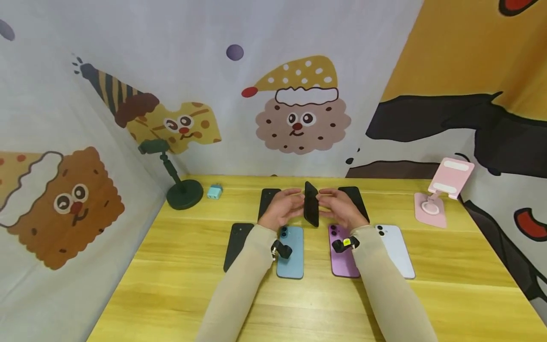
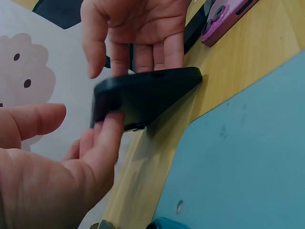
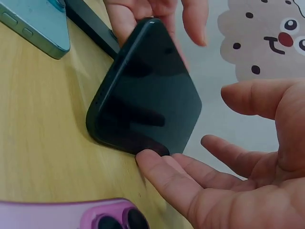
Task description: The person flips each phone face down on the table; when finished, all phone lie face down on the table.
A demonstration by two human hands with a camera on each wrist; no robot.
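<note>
A black phone point(image 1: 311, 204) stands tilted on edge between both hands, its glossy screen point(image 3: 143, 95) showing in the right wrist view. My left hand point(image 1: 285, 208) touches one side of it with nearly straight fingers, thumb held away. From the opposite side, the extended fingers of my right hand point(image 1: 341, 206) touch it, thumb also apart. Whether its lower edge rests on the table cannot be told. Below the forearms lie a light blue phone point(image 1: 292, 261) and a purple phone point(image 1: 344, 263). Black phones lie behind the left hand point(image 1: 267, 198) and the right hand.
Another black phone point(image 1: 237, 244) lies left of the blue one, a white phone point(image 1: 397, 251) right of the purple one. A dark green stand point(image 1: 184, 194) and a light blue charger point(image 1: 215, 191) are at back left; a pink phone stand point(image 1: 440, 199) is at back right.
</note>
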